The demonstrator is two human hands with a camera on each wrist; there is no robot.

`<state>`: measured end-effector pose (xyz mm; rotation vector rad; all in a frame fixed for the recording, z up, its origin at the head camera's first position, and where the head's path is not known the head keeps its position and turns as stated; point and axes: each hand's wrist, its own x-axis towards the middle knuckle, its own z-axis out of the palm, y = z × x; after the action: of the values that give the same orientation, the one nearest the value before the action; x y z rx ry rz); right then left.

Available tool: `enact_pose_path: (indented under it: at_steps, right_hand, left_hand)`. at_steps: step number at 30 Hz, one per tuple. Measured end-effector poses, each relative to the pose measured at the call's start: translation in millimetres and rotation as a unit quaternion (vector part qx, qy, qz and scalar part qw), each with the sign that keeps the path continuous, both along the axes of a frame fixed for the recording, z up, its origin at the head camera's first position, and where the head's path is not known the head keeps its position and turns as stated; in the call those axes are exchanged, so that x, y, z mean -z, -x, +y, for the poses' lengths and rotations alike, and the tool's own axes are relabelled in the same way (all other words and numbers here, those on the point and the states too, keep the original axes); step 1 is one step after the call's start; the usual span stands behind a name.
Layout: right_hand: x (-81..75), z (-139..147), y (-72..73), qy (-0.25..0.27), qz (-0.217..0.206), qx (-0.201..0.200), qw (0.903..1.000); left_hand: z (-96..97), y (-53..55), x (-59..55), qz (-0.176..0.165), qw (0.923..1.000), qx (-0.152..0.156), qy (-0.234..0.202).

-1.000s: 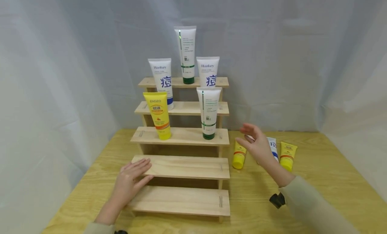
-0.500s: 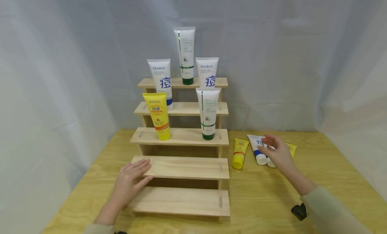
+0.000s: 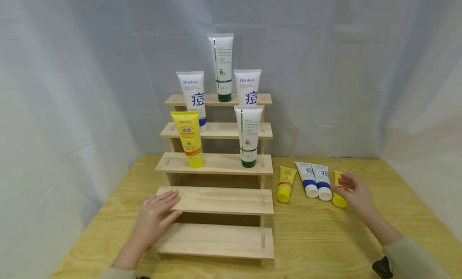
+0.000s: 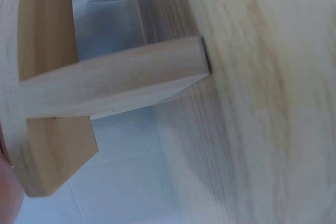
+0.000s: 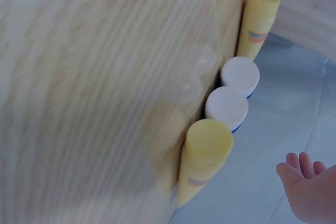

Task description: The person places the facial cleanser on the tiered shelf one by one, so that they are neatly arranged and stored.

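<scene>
My left hand (image 3: pixel 159 215) rests on the left end of the second-lowest step of a wooden tiered display stand (image 3: pixel 216 199), fingers laid over the board. A sliver of that hand (image 4: pixel 8 195) shows at the edge of the left wrist view. My right hand (image 3: pixel 357 195) hovers at the rightmost yellow squeeze tube (image 3: pixel 339 199) lying on the table, partly hiding it. Fingers loosely bent, the right hand (image 5: pixel 311 190) appears apart from the tubes in the right wrist view. To its left lie two white-and-blue squeeze tubes (image 3: pixel 322 182) side by side, then another yellow squeeze tube (image 3: pixel 286 184).
On the stand's upper steps several tubes stand cap down: a white-and-green tube (image 3: pixel 224 66) on top, two Hankey tubes (image 3: pixel 191 90) below, then a yellow ENSEO tube (image 3: pixel 189 138) and another white-and-green tube (image 3: pixel 249 134). A pale curtain (image 3: pixel 325 70) hangs behind the wooden table (image 3: pixel 306 239).
My right hand has moved rightward over the lying tubes, from the left yellow one past the white pair to the right yellow one. The left hand has stayed on the step.
</scene>
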<state>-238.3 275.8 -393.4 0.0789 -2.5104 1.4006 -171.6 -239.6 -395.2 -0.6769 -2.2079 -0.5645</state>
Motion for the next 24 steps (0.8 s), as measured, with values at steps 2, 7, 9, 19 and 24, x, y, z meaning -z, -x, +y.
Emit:
enact_pose_path:
  at_steps: [2,7,9,19,24]
  right_hand:
    - [7.8,9.6,2.5,0.005,-0.009,0.000,0.9999]
    - [12.4,22.4,4.0,-0.024,-0.050,0.012,0.9984]
    - [13.3,26.2,5.3,-0.035,-0.067,0.023,0.9969]
    - [9.3,41.1,10.4,-0.055,-0.170,0.018,0.9838]
    - [59.7,79.7,47.4,-0.065,-0.199,0.036,0.9772]
  left_hand:
    - [-0.1,-0.1,-0.1,0.002,1.0000,0.000,0.000]
    - [-0.9,-0.7,-0.4,0.003,1.0000,-0.001,0.002]
    - [-1.1,-1.1,-0.6,0.001,1.0000,-0.001,0.003]
    - [-0.1,-0.9,-1.9,-0.005,1.0000,0.001,0.003]
    - [0.3,-0.3,-1.2,-0.006,1.0000,0.002,0.003]
